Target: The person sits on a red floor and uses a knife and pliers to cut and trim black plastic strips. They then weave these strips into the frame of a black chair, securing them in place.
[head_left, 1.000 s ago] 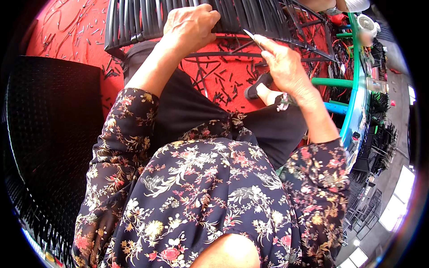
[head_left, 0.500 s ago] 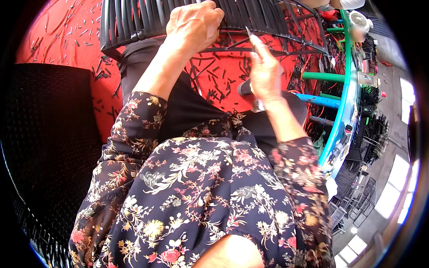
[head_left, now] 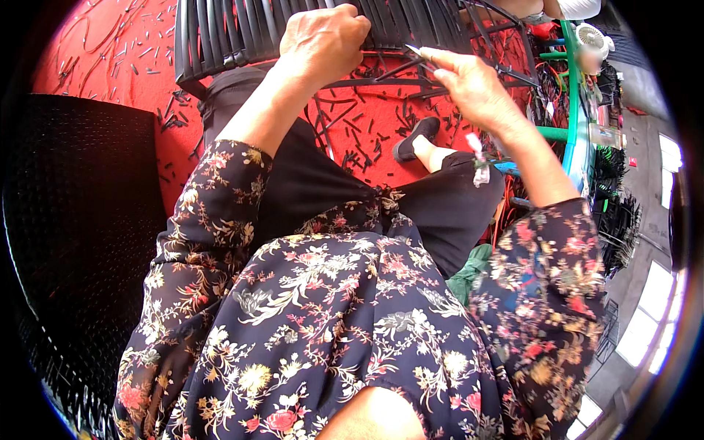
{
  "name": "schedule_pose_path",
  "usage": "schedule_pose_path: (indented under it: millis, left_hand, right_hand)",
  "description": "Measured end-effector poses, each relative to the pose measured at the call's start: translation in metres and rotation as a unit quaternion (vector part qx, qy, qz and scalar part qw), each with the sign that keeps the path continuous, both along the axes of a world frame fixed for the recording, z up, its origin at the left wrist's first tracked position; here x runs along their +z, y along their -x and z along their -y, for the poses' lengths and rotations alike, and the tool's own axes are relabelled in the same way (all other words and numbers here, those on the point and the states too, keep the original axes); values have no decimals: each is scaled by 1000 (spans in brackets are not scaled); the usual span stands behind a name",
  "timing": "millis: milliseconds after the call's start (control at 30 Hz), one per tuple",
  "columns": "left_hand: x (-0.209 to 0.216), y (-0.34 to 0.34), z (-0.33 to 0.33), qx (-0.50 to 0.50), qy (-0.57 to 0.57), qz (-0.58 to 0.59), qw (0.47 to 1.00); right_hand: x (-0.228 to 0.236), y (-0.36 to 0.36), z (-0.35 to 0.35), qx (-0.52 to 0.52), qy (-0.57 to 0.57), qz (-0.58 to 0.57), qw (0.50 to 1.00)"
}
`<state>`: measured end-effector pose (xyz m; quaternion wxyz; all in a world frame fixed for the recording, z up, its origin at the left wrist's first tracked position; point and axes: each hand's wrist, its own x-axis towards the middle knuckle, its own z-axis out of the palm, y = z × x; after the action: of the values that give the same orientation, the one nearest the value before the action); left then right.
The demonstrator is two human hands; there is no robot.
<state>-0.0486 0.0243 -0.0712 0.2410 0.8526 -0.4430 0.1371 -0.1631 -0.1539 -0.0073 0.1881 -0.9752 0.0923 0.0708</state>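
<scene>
A frame wound with flat black strips (head_left: 249, 33) stands over my lap at the top of the view. My left hand (head_left: 323, 44) is closed in a fist against the strips near the lower rail. Its fingertips are turned away, so whatever it grips is hidden. To the right, my right hand (head_left: 469, 84) is closed around a slim tool, whose pointed metal tip (head_left: 413, 49) sticks out toward the left hand just by the rail. A wrinkled white wrap (head_left: 480, 160) shows below the right wrist; whether it belongs to the tool I cannot tell.
Short black strip offcuts (head_left: 352, 136) lie scattered over the red floor covering (head_left: 81, 66). A large black woven panel (head_left: 81, 183) stands at my left. On the right are a green and blue tubular frame (head_left: 574, 95) and a white fan (head_left: 592, 37). Another person's limb shows at the top right.
My right hand has swung outward to the right, its forearm now slanting, while the tool's tip stays near the rail. My left hand keeps its place on the strips.
</scene>
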Motion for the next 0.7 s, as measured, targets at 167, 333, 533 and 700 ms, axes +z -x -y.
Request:
schedule_pose_path:
  millis: [167, 333, 533, 700]
  left_hand:
    - [4, 6, -2, 6, 48, 9, 999]
    - [9, 6, 0, 16, 93, 44, 995]
    - [4, 0, 1, -5, 62, 43, 997]
    - [4, -1, -1, 7, 28, 17, 999]
  right_hand:
    - [-8, 5, -1, -60, -59, 16, 996]
    - [-59, 20, -34, -125, -119, 268, 948]
    - [-66, 14, -30, -177, -117, 213, 954]
    - [-25, 5, -12, -27, -13, 124, 992]
